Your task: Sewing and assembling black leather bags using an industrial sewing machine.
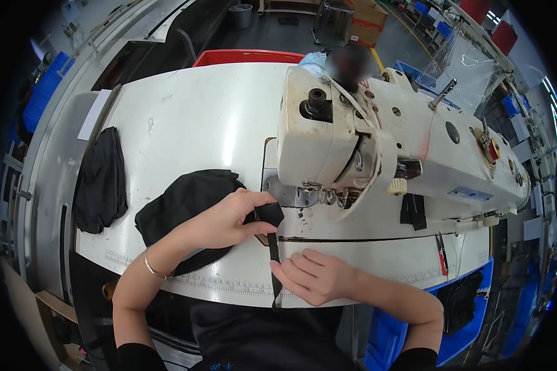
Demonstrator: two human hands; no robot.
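Note:
A strip of black elastic or fabric band (275, 247) runs between my two hands just in front of the sewing machine (334, 136). My left hand (232, 219) pinches its upper end, where the band folds into a small loop below the needle area. Lower down, my right hand (312, 275) has its fingers curled closed on the band, whose tail hangs over the table's front edge. Under my left wrist lies a black cloth piece (185, 195), partly hidden by the forearm.
Another black cloth piece (102, 182) lies at the table's left end. Right of the needle area is a short black strip (413, 211), with red-handled snips (442, 253) nearby. A blue bin (476, 321) holding black fabric stands at the lower right; a red bin (247, 57) sits behind the table.

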